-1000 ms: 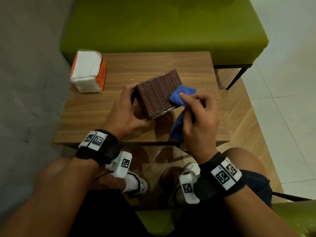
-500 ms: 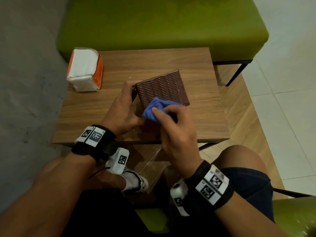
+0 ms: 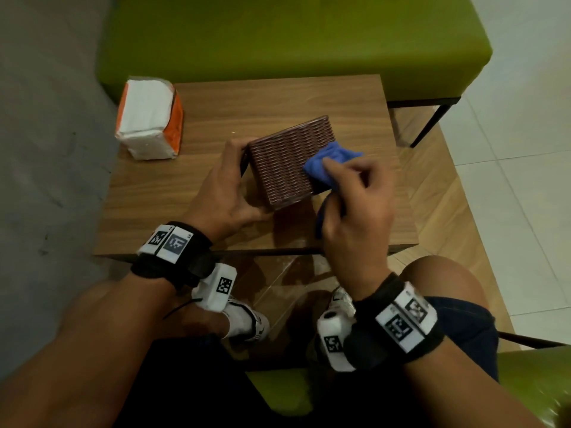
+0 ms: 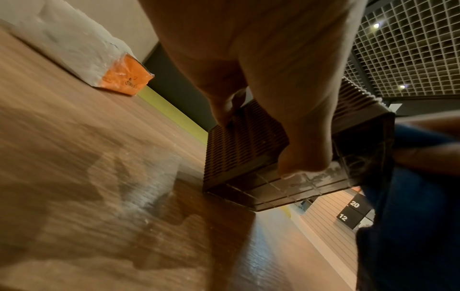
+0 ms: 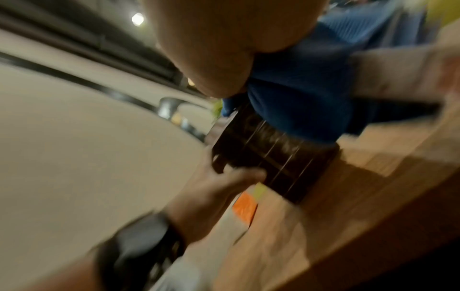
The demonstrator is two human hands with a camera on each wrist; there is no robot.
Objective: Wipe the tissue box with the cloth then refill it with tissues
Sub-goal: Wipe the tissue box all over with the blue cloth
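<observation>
A brown woven tissue box (image 3: 285, 162) lies tipped on its side in the middle of the wooden table (image 3: 173, 193). My left hand (image 3: 230, 183) grips its left end, thumb on the near edge of the box (image 4: 251, 153). My right hand (image 3: 355, 196) holds a bunched blue cloth (image 3: 332, 163) against the box's right side, with a tail of cloth hanging below the palm. The right wrist view is blurred and shows the cloth (image 5: 298, 90) pressed on the dark box (image 5: 268, 157). A white and orange tissue pack (image 3: 150, 118) stands at the table's far left corner.
A green upholstered bench (image 3: 293, 38) runs behind the table, its black leg (image 3: 429, 125) at the right. My knees and white shoes (image 3: 247, 322) are under the table's near edge. Grey floor lies to the left, pale tiles to the right.
My right hand swept the cloth from the box's right edge to its near left corner, then back to the right side. The left hand kept its hold on the box.
</observation>
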